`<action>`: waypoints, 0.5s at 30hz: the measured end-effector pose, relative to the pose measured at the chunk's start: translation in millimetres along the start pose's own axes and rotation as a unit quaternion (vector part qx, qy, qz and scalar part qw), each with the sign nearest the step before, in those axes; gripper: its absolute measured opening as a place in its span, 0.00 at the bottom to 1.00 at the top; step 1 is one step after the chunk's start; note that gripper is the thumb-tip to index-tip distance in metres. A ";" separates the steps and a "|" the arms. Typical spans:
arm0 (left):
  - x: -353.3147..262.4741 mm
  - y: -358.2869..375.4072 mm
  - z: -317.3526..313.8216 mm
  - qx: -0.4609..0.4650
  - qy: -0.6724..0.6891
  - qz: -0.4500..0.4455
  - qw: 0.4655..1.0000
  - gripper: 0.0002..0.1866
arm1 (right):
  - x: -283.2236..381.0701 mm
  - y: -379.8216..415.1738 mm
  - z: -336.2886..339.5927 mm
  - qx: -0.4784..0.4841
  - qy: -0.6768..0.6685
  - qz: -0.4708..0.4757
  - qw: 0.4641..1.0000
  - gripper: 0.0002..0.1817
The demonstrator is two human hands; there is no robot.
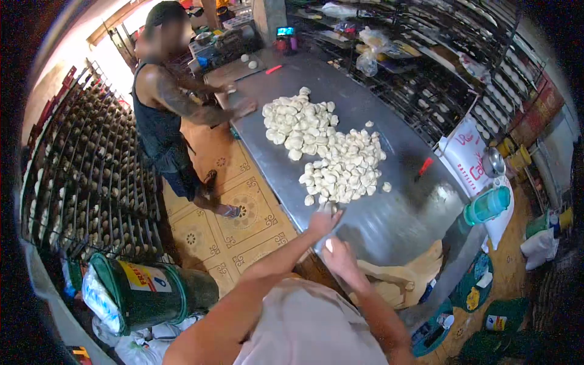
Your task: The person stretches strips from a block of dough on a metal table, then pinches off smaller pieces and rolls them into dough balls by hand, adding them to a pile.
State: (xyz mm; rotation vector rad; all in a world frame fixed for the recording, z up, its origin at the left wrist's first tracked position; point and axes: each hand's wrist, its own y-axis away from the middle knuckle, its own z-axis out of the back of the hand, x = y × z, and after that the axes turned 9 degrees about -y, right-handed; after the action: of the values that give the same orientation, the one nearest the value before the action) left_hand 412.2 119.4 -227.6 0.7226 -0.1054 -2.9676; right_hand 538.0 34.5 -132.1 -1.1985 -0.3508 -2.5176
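Observation:
A large heap of small pale dough pieces lies across the metal table, with a few loose ones at its edges. At the heap's near edge, my left hand has its fingers curled round a dough piece, partly hidden by the fingers. My right hand is closed on another white dough piece, close to the table's near edge and just right of my left hand. Beside my right forearm lies a beige cloth or sheet on the table corner.
Across the table's left side stands a person with hands at the tabletop. Racks of dough trays line the left; more racks stand right. A red-handled tool, a teal container and green lidded bins are around.

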 end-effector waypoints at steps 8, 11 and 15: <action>42.1 48.3 -40.3 0.193 0.150 -0.181 0.953 0.18 | -108.2 -4.3 -42.5 -0.066 -0.044 0.117 0.990 0.22; 19.8 64.6 -23.6 0.220 0.111 -0.089 0.965 0.19 | -88.7 8.0 -38.2 -0.109 -0.046 0.103 0.988 0.19; 2.0 69.7 -2.7 0.130 -0.008 -0.033 0.991 0.24 | -85.1 -6.5 -49.5 -0.041 0.001 0.006 0.999 0.20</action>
State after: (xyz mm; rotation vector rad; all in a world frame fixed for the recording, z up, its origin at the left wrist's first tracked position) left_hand 416.4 49.8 -224.8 0.7407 -0.4860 -3.0571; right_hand 551.1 38.8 -229.8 -1.2236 -0.2410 -2.5455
